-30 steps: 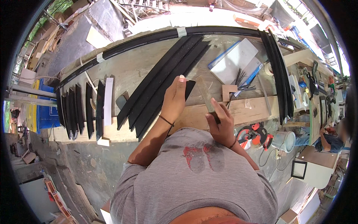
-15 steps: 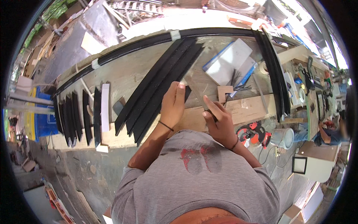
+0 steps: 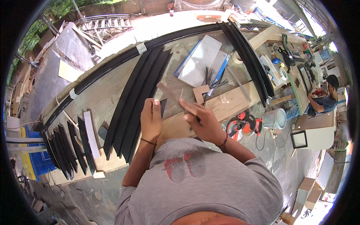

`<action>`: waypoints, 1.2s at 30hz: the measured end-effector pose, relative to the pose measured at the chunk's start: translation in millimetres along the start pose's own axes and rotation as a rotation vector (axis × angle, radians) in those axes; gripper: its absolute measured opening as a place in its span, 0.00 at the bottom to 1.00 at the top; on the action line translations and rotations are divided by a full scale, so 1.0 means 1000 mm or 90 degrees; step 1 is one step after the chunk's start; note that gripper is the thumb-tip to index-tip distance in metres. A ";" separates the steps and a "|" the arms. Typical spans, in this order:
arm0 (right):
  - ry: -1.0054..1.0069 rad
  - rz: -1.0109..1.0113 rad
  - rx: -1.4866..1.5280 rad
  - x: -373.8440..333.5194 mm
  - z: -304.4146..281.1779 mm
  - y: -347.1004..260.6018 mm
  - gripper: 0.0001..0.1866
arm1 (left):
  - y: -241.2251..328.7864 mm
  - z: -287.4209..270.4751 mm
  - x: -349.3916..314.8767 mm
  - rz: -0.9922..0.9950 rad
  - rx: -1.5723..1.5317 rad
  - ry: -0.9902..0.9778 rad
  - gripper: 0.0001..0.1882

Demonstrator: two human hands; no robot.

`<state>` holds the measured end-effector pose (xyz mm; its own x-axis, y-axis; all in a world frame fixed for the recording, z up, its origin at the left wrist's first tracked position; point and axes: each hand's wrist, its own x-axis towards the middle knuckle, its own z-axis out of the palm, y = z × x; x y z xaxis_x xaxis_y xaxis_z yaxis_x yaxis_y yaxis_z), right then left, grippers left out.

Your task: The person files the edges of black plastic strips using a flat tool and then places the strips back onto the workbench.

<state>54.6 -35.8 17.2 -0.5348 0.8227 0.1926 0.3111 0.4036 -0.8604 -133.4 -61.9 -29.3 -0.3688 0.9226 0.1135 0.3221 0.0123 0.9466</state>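
My left hand [image 3: 151, 120] is closed in front of me with its thumb on top. The end of a dark strip [image 3: 164, 104] shows beside its fingers; the rest is hidden behind the hand. My right hand [image 3: 204, 122] grips a flat, narrow, brownish tool like a file [image 3: 169, 92], smeared by motion. Its blade points up and left, past my left thumb. Long black mouldings [image 3: 135, 99] lie side by side on the workbench just beyond my left hand. A small L-shaped tan piece [image 3: 200, 93] lies beyond my right hand.
Short black strips [image 3: 62, 146] and a white strip [image 3: 90, 131] stand on the left. White-and-blue panels [image 3: 202, 60], black ties [image 3: 210, 77] and more long mouldings [image 3: 247, 56] lie beyond. A red-and-black power saw [image 3: 242, 125] and bucket [image 3: 275, 119] are at right; a co-worker [image 3: 324, 99] sits farther right.
My view has turned, so the bench appears farther left and tilted. Both hands are lower and left in the picture, still close together. The flat tool has shifted against my left hand.
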 end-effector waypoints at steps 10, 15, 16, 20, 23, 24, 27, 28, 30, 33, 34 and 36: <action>-0.051 0.112 0.023 0.002 -0.005 0.002 0.25 | -0.003 0.000 -0.008 0.027 0.000 -0.034 0.16; -0.061 0.040 -0.002 -0.001 0.000 0.004 0.25 | 0.006 -0.003 -0.002 -0.028 -0.028 -0.037 0.15; -0.062 0.040 -0.002 0.003 -0.001 0.004 0.25 | 0.006 -0.003 -0.003 -0.028 -0.029 -0.036 0.15; -0.060 0.069 0.049 0.000 -0.003 0.001 0.24 | 0.004 -0.002 -0.006 0.035 0.017 -0.035 0.14; -0.049 0.032 0.026 -0.003 0.001 0.002 0.24 | 0.000 -0.001 -0.003 0.011 -0.006 -0.027 0.15; -0.050 0.042 -0.006 -0.003 0.003 0.002 0.24 | 0.000 0.000 0.000 0.008 -0.006 -0.015 0.15; -0.051 0.057 0.020 0.004 0.007 0.002 0.24 | -0.002 -0.003 0.003 -0.001 -0.006 -0.003 0.15; -0.049 0.056 0.020 0.004 0.007 0.002 0.24 | -0.002 -0.005 0.005 -0.004 -0.002 -0.003 0.16; -0.029 0.040 0.036 0.003 0.009 0.002 0.24 | -0.002 -0.008 0.006 -0.009 -0.027 0.002 0.16; -0.043 0.021 0.034 0.000 0.014 0.007 0.25 | -0.003 -0.007 0.009 -0.018 -0.043 0.015 0.16; -0.042 0.022 0.033 0.002 0.016 0.007 0.25 | -0.005 -0.003 0.010 0.014 -0.049 0.031 0.16; -0.016 -0.028 0.026 0.010 0.017 0.006 0.25 | -0.005 -0.004 0.010 0.047 -0.056 0.046 0.16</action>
<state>37.6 -31.6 6.4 -0.5668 0.7941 0.2196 0.2543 0.4222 -0.8701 -142.1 -53.9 -31.7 -0.4106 0.8892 0.2019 0.2735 -0.0911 0.9575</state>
